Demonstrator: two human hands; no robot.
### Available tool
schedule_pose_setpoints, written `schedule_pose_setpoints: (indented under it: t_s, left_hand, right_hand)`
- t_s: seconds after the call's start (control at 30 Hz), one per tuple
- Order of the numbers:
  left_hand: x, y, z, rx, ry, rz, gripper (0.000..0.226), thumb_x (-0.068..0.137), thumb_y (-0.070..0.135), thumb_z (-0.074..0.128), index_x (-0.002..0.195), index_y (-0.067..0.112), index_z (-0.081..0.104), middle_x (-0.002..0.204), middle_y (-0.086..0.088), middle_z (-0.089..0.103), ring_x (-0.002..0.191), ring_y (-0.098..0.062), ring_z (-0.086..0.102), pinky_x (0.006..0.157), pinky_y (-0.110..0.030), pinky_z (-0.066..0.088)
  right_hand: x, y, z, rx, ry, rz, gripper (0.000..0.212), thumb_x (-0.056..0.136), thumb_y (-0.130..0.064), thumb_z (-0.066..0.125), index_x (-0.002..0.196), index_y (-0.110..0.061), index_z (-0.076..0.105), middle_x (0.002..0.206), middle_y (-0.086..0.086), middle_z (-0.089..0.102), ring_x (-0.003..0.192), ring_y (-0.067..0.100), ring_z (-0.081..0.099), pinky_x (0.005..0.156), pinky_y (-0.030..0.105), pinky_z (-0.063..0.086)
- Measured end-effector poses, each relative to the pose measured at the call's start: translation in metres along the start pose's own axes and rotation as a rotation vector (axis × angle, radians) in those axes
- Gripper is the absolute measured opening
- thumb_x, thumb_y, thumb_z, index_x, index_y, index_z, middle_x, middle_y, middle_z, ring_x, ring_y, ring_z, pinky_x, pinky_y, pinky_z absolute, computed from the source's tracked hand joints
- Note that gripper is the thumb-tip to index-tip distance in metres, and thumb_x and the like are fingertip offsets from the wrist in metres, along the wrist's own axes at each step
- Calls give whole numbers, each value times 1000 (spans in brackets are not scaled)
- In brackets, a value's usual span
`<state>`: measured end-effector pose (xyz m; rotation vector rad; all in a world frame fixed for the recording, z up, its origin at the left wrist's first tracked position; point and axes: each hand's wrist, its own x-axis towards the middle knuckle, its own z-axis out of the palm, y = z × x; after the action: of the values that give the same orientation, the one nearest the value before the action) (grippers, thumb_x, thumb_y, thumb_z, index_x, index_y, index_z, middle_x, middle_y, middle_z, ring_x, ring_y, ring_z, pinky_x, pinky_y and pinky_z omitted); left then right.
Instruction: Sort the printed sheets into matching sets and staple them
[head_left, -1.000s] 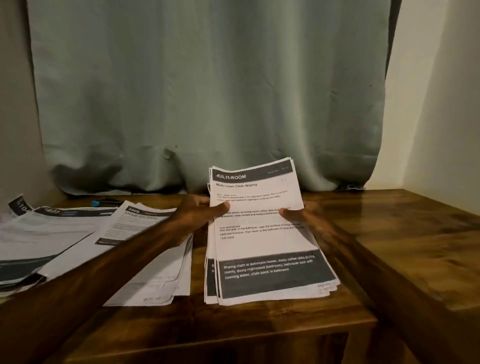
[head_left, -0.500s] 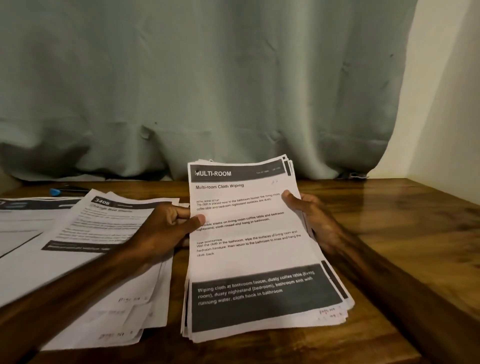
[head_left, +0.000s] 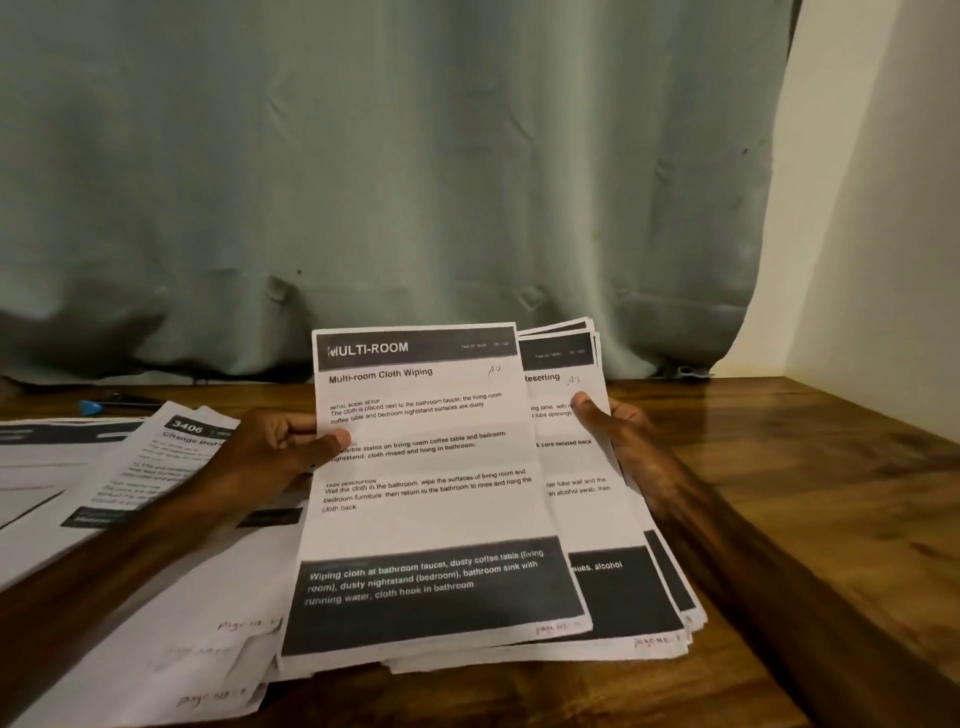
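Head view: the top sheet (head_left: 426, 493), headed "Multi-room Cloth Wiping", is pinched at its left edge by the left hand (head_left: 280, 452), thumb on the print and fingers curled beneath. It is offset leftward from the stack (head_left: 587, 519). The stack's far end is held up by the right hand (head_left: 623, 441), with the thumb pressed on the exposed "Resetting" page, and its near end rests on the table (head_left: 779, 493).

Loosely overlapped piles (head_left: 156, 545) lie just beside on the left. A clinging second page could be dragged along unnoticed, so a set would be mismatched. The stack's fanned right edges could slip from under the thumb and scatter. The pile headers are partly hidden by the forearm, so a wrong pile could be chosen. No stapler is seen.
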<state>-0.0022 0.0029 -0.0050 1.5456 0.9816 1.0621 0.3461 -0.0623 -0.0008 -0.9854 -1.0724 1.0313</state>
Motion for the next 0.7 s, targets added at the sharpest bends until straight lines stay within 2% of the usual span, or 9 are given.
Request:
schedule_pose_setpoints:
  t_s: [0.07,0.17,0.3,0.4,0.47,0.53,0.57,0.63,0.7]
  left_hand:
    - [-1,0,0,-17,-1,-16,28,90,9,68,117,11,71,103,-7,79,90,-25,77,64,-32,64]
    - [-3,-2,3,-34,-30,-36,29,89,10,70,118,13,71,106,-7,78,94,-26,77,68,-35,64]
    - [-4,-3,7,-38,-51,-53,30,89,9,71,118,12,71,106,-7,78,93,-26,77,67,-34,64]
    - [-2,-4,7,-30,-36,-66,27,88,7,71,115,11,72,102,-6,79,89,-25,77,62,-32,63]
    - [-1,-5,5,-14,-20,-67,26,88,7,71,114,13,72,100,-4,79,86,-23,78,59,-30,62]
    - [0,-5,3,-10,-9,-64,28,89,9,71,116,14,71,101,-3,79,88,-23,77,60,-31,63]
    - [0,-6,1,-9,-4,-60,28,89,10,71,116,15,71,102,-3,79,89,-23,77,61,-31,63]
    - [1,-8,0,1,6,-55,28,90,13,71,117,18,71,102,-2,79,89,-23,77,62,-31,63]
    - [2,-10,-2,11,12,-59,29,90,14,72,119,19,71,103,-2,79,90,-23,77,65,-34,64]
  right_hand:
    - [0,0,1,5,-5,-6,22,103,-17,52,113,-6,67,105,13,77,86,26,77,69,37,64]
    - [2,3,-1,1,-31,-25,22,101,-12,55,118,-4,67,115,17,74,94,29,75,79,40,63]
    - [4,7,-7,-105,-13,-22,31,94,-7,68,124,-5,66,114,16,75,96,34,75,76,41,64]
    - [6,10,-11,-146,37,-45,31,91,-1,69,122,2,65,112,20,74,96,36,74,76,40,64]
    - [7,12,-10,-194,64,-67,26,91,5,65,117,8,64,105,19,76,88,28,77,68,33,64]
    - [9,15,-11,-181,72,-82,22,92,12,60,114,8,64,94,10,78,78,20,77,64,28,62]
    - [10,17,-13,-199,70,-87,23,93,11,60,114,7,65,95,9,78,81,20,77,70,31,63]
    - [15,22,-20,-400,71,-142,24,94,2,65,117,-2,70,107,7,78,94,21,76,85,39,62]
    - [15,24,-27,-597,67,-197,21,92,-7,70,112,-14,74,109,1,77,96,14,75,84,33,62]
